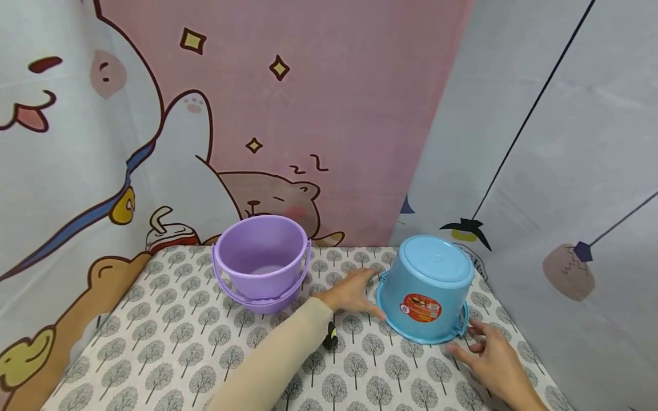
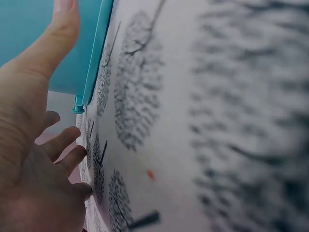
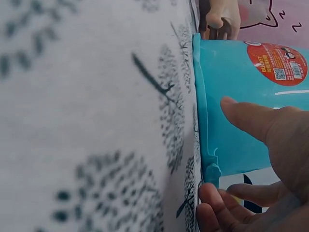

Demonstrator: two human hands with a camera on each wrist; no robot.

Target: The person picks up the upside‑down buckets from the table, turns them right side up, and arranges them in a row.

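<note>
A light blue bucket (image 1: 429, 294) with a red label stands upside down on the cloth, its base facing up. At its left side is my left hand (image 1: 354, 292), fingers and thumb spread, a small gap from the wall. My right hand (image 1: 488, 357) lies low on the other side, thumb and fingers apart near the handle joint (image 3: 212, 171); whether a fingertip touches it I cannot tell. A purple bucket (image 1: 261, 274) sits to the left, mouth up, its handle hanging down in front.
Tree-printed cloth (image 1: 195, 337) covers the table. Behind it hangs a pink cartoon curtain (image 1: 354, 125), and a grey curtain (image 1: 565, 171) borders the right side. A small black and yellow item (image 1: 331, 337) shows beside my left sleeve.
</note>
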